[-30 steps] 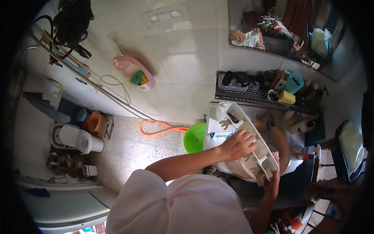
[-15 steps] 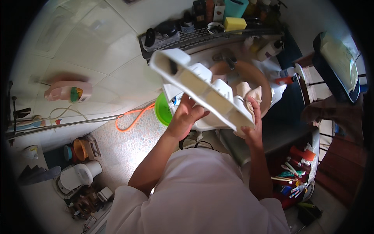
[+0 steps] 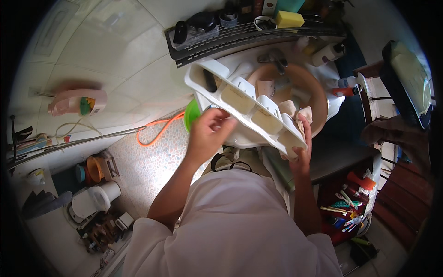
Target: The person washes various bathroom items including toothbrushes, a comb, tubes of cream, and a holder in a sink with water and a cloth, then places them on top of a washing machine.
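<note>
A long white plastic rack [image 3: 247,111] with several compartments is held tilted before me, its left end higher. A dark object [image 3: 210,81] shows in its far-left compartment. My right hand [image 3: 302,143] grips the lower right end, with a beige cloth [image 3: 305,114] between its fingers and the rack. Just below the rack's left half, my left hand [image 3: 208,134] has loosely bent fingers with the thumb apart, and nothing shows in it. Behind the rack, a brown basin [image 3: 318,104] with water and some items in it sits on the white sink.
Above the basin runs a black slotted shelf [image 3: 240,42] with a yellow sponge [image 3: 289,19]. A green basin [image 3: 191,113] and orange hose [image 3: 157,134] lie left of the sink. At right, toothbrushes [image 3: 344,203] lie on a dark red surface. A pink bottle-shaped holder [image 3: 76,102] hangs on the wall.
My left hand has come off the rack and moved slightly down and left. The rack has turned so that its compartments face me more. My right hand still grips it.
</note>
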Available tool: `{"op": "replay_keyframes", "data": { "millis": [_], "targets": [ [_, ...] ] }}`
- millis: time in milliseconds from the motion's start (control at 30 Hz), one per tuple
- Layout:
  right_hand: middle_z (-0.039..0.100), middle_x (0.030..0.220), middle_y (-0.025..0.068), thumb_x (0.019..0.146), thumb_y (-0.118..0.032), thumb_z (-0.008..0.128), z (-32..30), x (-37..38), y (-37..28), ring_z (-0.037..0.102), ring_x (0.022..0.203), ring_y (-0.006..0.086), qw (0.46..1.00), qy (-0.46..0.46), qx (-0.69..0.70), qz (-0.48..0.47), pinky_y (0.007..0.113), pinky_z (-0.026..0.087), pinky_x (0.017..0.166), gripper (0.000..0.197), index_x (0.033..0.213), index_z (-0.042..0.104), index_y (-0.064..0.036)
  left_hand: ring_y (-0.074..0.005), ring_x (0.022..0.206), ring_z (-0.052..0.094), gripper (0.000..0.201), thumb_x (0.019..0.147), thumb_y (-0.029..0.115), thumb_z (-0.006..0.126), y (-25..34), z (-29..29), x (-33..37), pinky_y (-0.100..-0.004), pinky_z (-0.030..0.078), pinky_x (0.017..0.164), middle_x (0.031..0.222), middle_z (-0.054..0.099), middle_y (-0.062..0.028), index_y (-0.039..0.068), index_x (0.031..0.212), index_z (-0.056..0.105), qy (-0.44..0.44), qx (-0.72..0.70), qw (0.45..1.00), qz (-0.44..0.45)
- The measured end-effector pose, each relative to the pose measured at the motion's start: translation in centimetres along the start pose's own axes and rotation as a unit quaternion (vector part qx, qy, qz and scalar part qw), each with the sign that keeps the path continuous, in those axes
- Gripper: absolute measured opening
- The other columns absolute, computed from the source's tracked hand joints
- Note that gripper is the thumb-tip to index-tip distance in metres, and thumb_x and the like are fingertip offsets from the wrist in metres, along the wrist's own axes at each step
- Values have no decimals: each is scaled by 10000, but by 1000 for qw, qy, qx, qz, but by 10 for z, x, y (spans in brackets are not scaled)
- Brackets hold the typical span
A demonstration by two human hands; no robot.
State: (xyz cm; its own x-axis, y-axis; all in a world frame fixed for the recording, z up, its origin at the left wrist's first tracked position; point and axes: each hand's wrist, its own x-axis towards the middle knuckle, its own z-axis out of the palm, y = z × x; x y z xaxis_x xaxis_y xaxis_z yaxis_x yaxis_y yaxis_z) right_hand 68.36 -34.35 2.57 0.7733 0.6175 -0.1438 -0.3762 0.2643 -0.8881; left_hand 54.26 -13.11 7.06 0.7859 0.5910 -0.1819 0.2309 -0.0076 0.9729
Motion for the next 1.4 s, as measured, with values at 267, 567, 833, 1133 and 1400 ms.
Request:
{"op": "replay_keyframes", "data": {
  "millis": [267,567,833,1133,1400],
  "targets": [
    [429,1295,173,574,-149,460,-5,3,-11,456,1202,266,1000,19,-6,11,358,368,1034,840,1388,315,-2,-305,539,583,350,847,75,520,51,-53,21,-397,439,541,629,571,-195,36,1193,551,-103,473,870,96],
    [433,1313,143,577,-160,457,-9,-10,2,401,1256,243,998,13,-57,6,326,287,1069,807,1363,371,4,-378,689,608,355,815,110,525,52,-66,30,-480,463,650,714,621,-193,139,1167,565,-171,570,802,53],
    [434,1326,145,629,-105,442,5,-28,7,399,1255,229,999,10,-43,30,307,271,1065,740,1356,383,17,-325,597,604,241,806,187,650,41,-101,21,-406,465,572,643,614,-138,125,1038,627,-160,583,785,137],
    [455,1260,110,609,-28,456,27,-40,17,435,1188,194,993,-9,-113,16,271,293,1033,743,1351,404,-25,-329,651,616,254,839,286,608,3,-110,10,-413,470,607,676,627,-150,38,832,662,-151,575,804,26],
    [447,1285,92,670,-17,453,34,-44,25,422,1202,179,991,0,-129,38,257,294,1017,684,1352,411,-50,-341,709,629,215,836,229,592,-13,-120,0,-418,483,653,734,644,-168,29,857,669,-112,616,779,32]
  ]
}}
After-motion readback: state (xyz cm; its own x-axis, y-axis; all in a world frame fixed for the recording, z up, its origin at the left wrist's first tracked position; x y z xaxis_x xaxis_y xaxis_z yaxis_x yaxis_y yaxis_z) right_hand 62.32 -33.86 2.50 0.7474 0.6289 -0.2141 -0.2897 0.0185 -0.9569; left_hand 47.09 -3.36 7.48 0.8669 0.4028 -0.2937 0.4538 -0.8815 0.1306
